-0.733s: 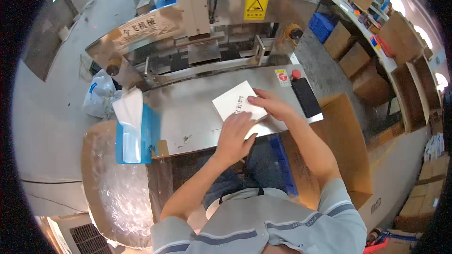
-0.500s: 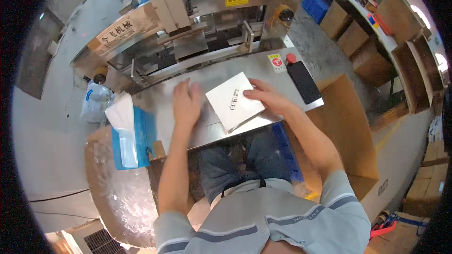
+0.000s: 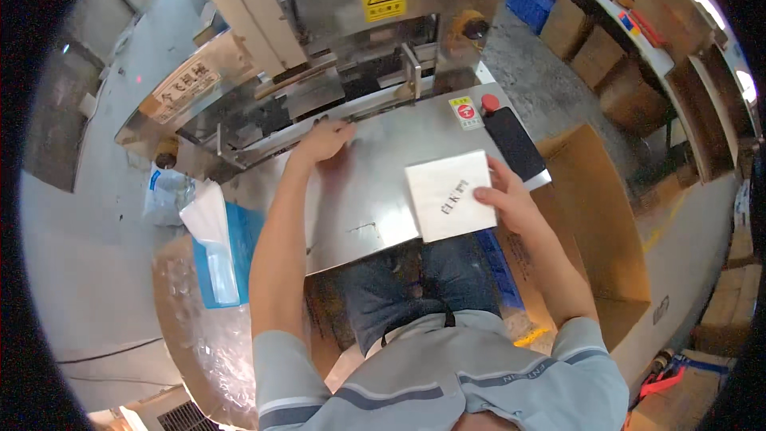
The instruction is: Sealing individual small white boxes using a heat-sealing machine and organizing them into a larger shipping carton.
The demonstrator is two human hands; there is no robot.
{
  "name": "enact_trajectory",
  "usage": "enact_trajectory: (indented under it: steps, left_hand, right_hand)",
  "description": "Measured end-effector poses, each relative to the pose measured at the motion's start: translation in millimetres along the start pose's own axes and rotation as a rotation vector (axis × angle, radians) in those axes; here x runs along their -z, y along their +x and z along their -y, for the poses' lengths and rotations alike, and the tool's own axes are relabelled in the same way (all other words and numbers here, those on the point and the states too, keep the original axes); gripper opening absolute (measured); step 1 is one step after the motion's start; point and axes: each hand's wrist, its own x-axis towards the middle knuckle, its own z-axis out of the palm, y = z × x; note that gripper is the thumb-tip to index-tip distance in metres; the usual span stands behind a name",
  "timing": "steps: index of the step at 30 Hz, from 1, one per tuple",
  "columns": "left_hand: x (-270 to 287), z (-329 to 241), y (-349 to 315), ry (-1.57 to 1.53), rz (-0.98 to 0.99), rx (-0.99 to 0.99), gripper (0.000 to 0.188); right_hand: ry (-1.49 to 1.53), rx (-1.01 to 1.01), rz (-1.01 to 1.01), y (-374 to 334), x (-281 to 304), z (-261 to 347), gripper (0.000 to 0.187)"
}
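My right hand [image 3: 511, 201] grips a flat white square box [image 3: 447, 191] by its right side, thumb on top. Dark print marks the box's upper face, and it is held above the front edge of the steel worktop [image 3: 359, 199]. My left hand [image 3: 323, 140] reaches to the back of the worktop, beside the slot of a metal machine [image 3: 315, 94]. Its fingers look spread, and I see nothing held in them; the fingertips partly blend into the dark slot.
A black phone [image 3: 513, 142] and a red button [image 3: 490, 102] are at the worktop's right end. At the left stands a blue box [image 3: 231, 271] with white sheets, above a carton of clear plastic [image 3: 191, 327]. An open cardboard carton [image 3: 598, 215] stands to the right.
My right hand has carried the white box right and toward me, turning it. My left hand has moved forward across the worktop to the machine's slot. The view has shifted slightly.
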Motion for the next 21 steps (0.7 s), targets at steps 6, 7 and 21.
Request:
enact_trajectory:
  steps: [6,7,21]
  left_hand:
    - [-38.6,-60.6,15.7,-0.010,-0.347,-0.145,0.036]
    - [-46.5,-61.2,14.6,0.149,-0.416,-0.171,0.037]
    - [-12.1,23.8,67.2,0.455,-0.353,0.178,0.059]
  right_hand:
    - [0.073,0.071,-0.368,-70.7,82.2,20.7,0.089]
    - [0.032,0.103,-0.420,-82.9,99.4,27.0,0.087]
    - [0.149,0.230,-0.716,-125.3,174.9,4.1,0.080]
